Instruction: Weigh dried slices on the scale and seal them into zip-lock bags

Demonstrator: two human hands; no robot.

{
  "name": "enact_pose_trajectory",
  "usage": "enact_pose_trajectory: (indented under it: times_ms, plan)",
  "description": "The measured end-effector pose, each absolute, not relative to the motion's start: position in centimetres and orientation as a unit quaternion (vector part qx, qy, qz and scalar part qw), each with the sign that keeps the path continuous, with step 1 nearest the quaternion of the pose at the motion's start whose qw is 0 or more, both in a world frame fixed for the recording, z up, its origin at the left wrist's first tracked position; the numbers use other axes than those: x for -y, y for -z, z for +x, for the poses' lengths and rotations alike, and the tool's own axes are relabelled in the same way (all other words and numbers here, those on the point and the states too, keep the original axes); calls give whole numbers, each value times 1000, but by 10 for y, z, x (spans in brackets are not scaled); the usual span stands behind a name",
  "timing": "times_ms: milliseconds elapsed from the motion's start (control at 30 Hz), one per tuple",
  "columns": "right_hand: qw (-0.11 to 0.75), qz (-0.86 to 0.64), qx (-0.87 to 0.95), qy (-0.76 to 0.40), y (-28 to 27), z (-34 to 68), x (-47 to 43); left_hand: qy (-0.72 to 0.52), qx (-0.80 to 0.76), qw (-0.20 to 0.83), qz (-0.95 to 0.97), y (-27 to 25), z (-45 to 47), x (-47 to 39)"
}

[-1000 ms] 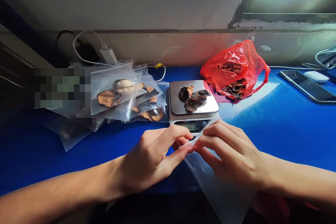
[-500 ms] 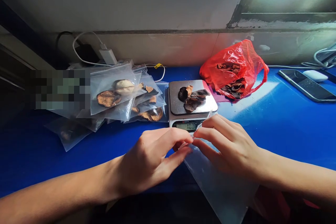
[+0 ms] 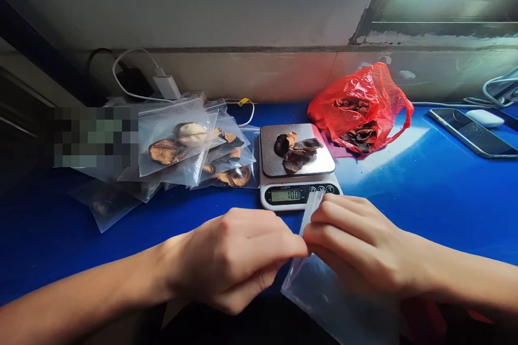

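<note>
My left hand and my right hand meet at the top edge of a clear zip-lock bag, both closed on it. Below my hands the bag hangs down past the table's front edge, and no contents show in it. Just beyond stands a digital kitchen scale, its display reading what looks like 100. Several dark dried peel pieces lie on its metal plate. My fingertips partly hide the bag's opening.
Filled zip-lock bags are piled left of the scale. A red plastic bag with more dried pieces sits behind right. At the far right lie a phone and a white earbud case. A charger with cables is by the wall.
Both hands have moved down toward me with the zip-lock bag, uncovering the scale's display and buttons. My left fingers have closed further, and the bag's top edge has turned more into view.
</note>
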State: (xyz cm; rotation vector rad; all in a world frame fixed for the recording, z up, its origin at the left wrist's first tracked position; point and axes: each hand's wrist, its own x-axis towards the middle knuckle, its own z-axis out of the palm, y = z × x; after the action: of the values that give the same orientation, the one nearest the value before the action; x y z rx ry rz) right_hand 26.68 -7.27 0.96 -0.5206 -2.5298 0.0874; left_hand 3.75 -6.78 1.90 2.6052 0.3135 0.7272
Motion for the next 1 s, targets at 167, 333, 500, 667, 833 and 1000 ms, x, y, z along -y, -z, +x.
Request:
enact_pose_trajectory:
  times_ms: [167,333,500,667,833,1000]
  plan:
    - [253,-188,947,-55,-12,265,76,-236,-72,116,962,-17,39,64]
    - [241,-147,956,-83,-6,262,73,-187,-41,52,980,-23,37,61]
    - [221,-154,955,-128,-15,268,70,-166,-107,79,977,-28,26,54]
    - [200,-131,951,-194,-20,272,71,-155,-121,148,969,-32,25,61]
    - [172,-158,960,-155,-15,270,73,-127,-191,244,942,-38,26,79]
    - [164,-176,955,-173,-15,266,73,-128,-238,313,911,-36,26,82]
